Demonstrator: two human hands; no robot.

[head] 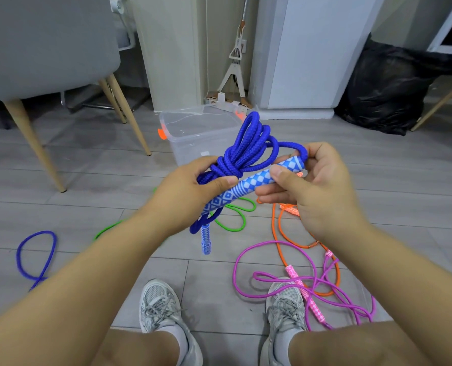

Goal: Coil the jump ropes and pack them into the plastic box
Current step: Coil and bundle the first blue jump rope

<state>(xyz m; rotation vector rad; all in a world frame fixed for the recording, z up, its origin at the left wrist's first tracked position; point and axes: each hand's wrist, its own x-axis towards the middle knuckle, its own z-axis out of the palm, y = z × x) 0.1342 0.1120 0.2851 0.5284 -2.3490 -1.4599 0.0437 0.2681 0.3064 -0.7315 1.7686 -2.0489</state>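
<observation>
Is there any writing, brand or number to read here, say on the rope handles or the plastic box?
No text can be read.
blue handle: diamond and stripe pattern only, no words.
plastic box: a small pale sticker on its front wall, too blurred to read.

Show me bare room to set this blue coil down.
The plastic box looks empty. Bare floor lies between the chair leg and the box, also right of it toward the black bag. Crowded: green rope, orange rope, pink rope by the shoes.

Left hand [190, 191], right hand [314, 191]: apparently curled
</observation>
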